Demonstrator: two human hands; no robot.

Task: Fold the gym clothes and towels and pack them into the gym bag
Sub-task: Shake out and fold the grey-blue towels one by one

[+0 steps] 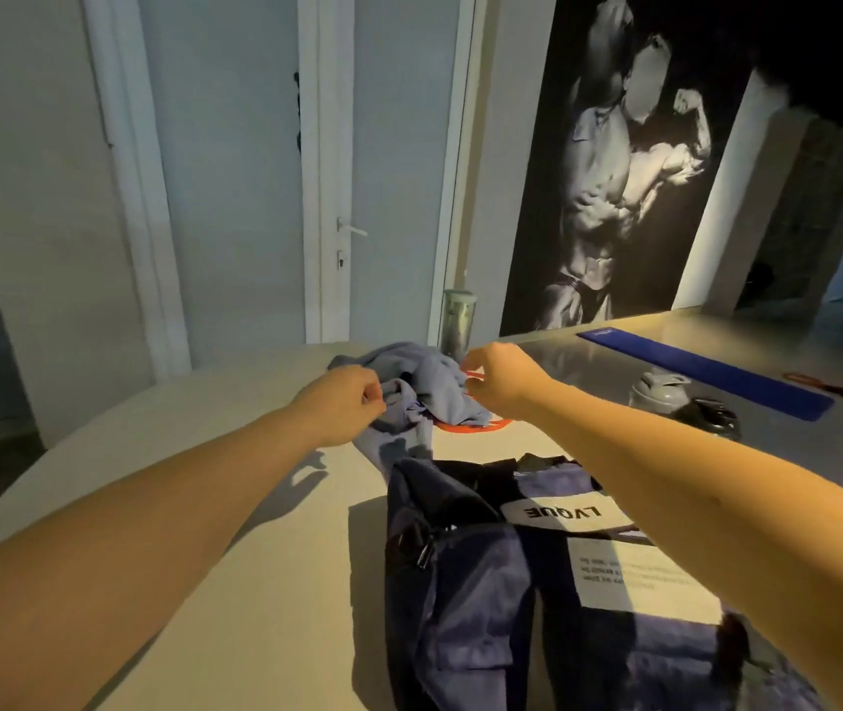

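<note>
While both arms stretch toward frame centre, left hand has fingers curled at the near edge of the lavender clothes pile; can't tell if it grips fabric. Right hand is curled too, fingertips pinching a loop of the orange band, which lies along the pile's lower right edge. Pile sits crumpled mid-frame on the table. Gym bag is lower centre, just below the pile, apart from both hands. Bottle stands behind the pile. Shaker and blue mat are at right of frame.
</note>
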